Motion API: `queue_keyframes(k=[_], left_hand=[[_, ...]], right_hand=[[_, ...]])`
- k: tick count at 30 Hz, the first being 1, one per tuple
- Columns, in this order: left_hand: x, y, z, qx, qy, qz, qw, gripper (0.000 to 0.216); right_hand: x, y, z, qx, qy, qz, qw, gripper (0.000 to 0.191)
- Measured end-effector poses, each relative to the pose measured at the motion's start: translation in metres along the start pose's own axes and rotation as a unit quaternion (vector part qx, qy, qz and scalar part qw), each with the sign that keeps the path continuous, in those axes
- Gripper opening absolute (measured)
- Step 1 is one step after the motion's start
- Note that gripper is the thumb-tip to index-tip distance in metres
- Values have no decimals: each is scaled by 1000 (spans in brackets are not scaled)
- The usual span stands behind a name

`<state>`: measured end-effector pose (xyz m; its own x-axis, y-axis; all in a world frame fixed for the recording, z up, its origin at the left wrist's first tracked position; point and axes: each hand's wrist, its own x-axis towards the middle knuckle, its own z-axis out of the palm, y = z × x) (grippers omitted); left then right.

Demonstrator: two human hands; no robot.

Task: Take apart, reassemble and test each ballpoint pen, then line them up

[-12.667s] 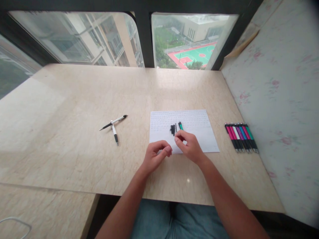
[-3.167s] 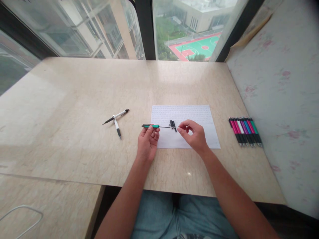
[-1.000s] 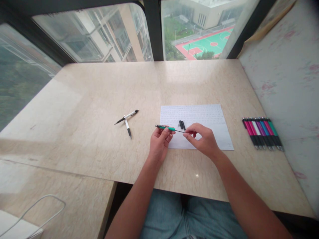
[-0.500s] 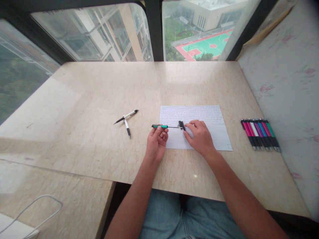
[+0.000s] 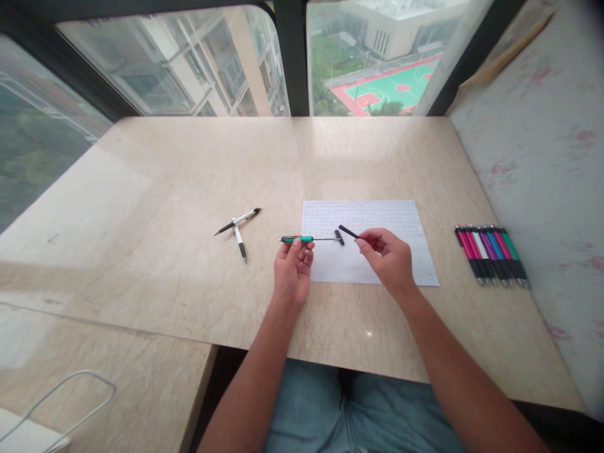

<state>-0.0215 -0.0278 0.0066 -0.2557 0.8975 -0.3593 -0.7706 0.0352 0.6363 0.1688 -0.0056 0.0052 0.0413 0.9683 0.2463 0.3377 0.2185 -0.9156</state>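
My left hand [image 5: 293,265] pinches the green upper half of a pen [image 5: 298,239], held level with its thin refill sticking out to the right. My right hand [image 5: 387,258] pinches a short black pen piece [image 5: 348,232] by one end, lifted just right of the refill's tip. Another small black pen piece [image 5: 338,236] lies on the white written sheet of paper [image 5: 372,217] under both hands.
Two black-and-white pens [image 5: 238,225] lie crossed on the marble table [image 5: 189,189] to the left. A row of several coloured pens [image 5: 491,253] lies at the right, near the wall. A white cable [image 5: 61,396] curls on the lower shelf. Windows run along the far edge.
My right hand has picked one black piece up off the paper and lifted it. My left hand still holds the green pen half, a little further left.
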Motion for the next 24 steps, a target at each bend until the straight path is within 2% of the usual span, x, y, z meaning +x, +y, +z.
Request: queue_keyframes(k=[5, 13, 24], left_hand=[[2, 0, -1, 4, 14, 11, 1000, 16], [1, -1, -2, 23, 6, 8, 1000, 18], [-4, -9, 3, 60, -38, -23, 997, 22]], right_hand=[[-1, -8, -4, 75, 8, -22, 997, 5], [-1, -13, -5, 72, 39, -39, 996, 3], [-4, -9, 3, 40, -38, -63, 996, 6]])
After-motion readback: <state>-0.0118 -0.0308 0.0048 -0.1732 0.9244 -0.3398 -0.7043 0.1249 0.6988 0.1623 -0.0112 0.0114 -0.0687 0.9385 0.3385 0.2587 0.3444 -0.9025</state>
